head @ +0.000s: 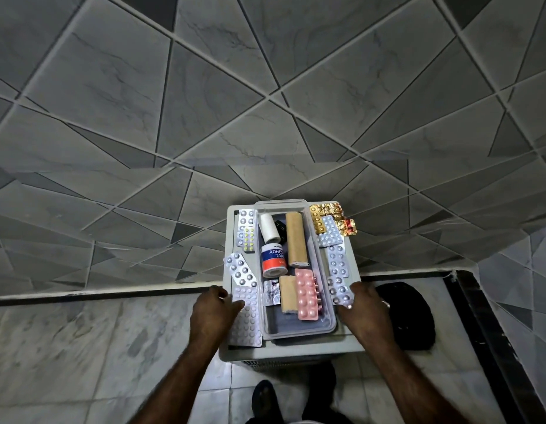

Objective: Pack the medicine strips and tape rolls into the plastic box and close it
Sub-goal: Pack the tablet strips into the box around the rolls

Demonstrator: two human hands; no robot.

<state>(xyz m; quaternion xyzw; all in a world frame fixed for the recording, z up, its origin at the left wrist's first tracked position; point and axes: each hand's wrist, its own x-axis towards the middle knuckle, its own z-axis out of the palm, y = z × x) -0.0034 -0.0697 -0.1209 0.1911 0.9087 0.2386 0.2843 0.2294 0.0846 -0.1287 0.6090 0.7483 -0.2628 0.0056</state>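
A clear plastic box [296, 327], lid off, sits in the middle of a grey stool top [351, 338] set against a tiled wall. Inside it, at the far end, lie a white tape roll [269, 228], a tall brown roll [296, 238] and something small and black between them that I cannot identify; below these lies a roll labelled adhesive tape [273, 260], then a small silver strip [271, 292], a tan bandage roll [287, 293] and a pink blister strip [307, 293] nearest the person. That makes four rolls and two strips in the box. Outside it, on the stool's left side, lie four strips: two at the far corner, one silver and one with yellow pills [248, 238], a tilted silver strip [241, 270], and a large white strip [247, 316]. On the right side lie gold and red foil strips [333, 217] and three silver ones [337, 260]. The left hand [215, 309] rests with its fingertips on the large white strip, not visibly gripping it. The right hand [365, 310] pinches the silver strip [340, 290] nearest the person at its near end. Both forearms reach forward from the bottom of the view
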